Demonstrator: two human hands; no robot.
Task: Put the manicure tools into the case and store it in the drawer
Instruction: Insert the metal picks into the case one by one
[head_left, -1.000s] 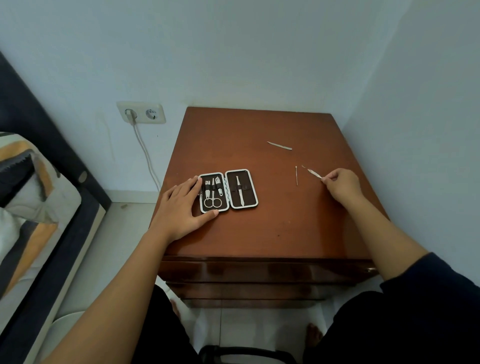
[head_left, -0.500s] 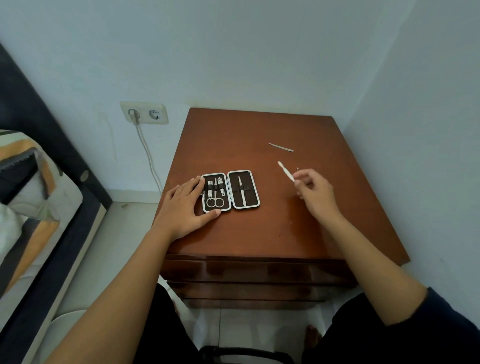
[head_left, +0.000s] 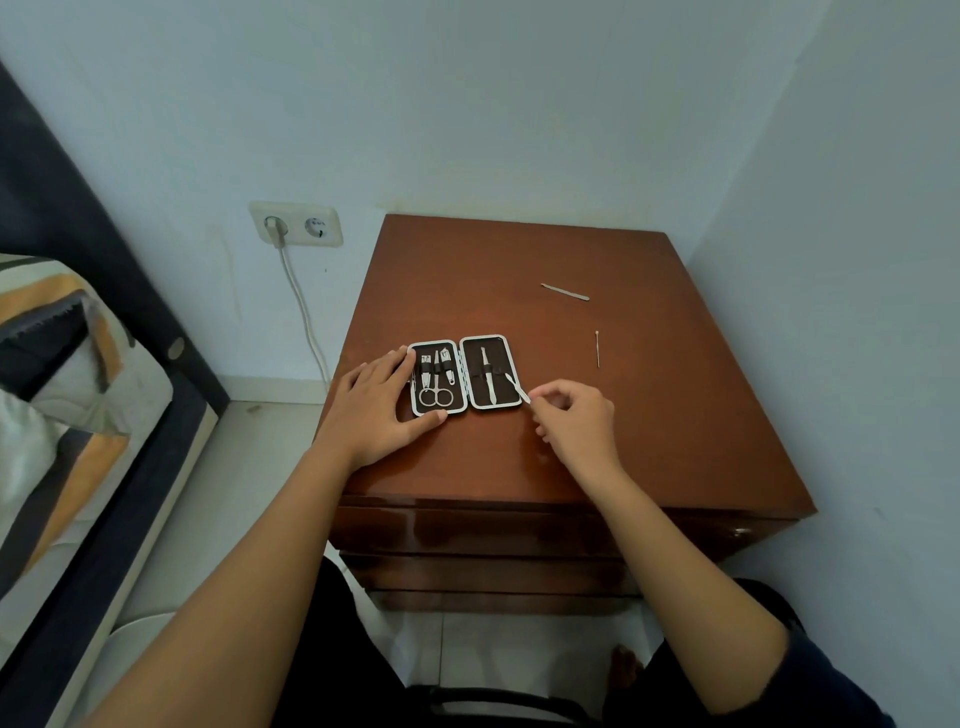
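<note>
An open manicure case with a white rim and dark lining lies flat on the brown nightstand. Its left half holds scissors and small tools; its right half holds tweezers. My left hand lies flat on the case's left edge, fingers spread. My right hand pinches a thin metal tool, whose tip reaches over the case's lower right corner. A nail file and a slim metal pick lie loose on the top farther back.
The nightstand stands in a wall corner, with shut drawers below its front edge. A wall socket with a white cable is to the left. A bed with striped bedding runs along the left side.
My right hand has carried the thin tool leftward from the right side of the top to the case's right half. My left hand has stayed on the case.
</note>
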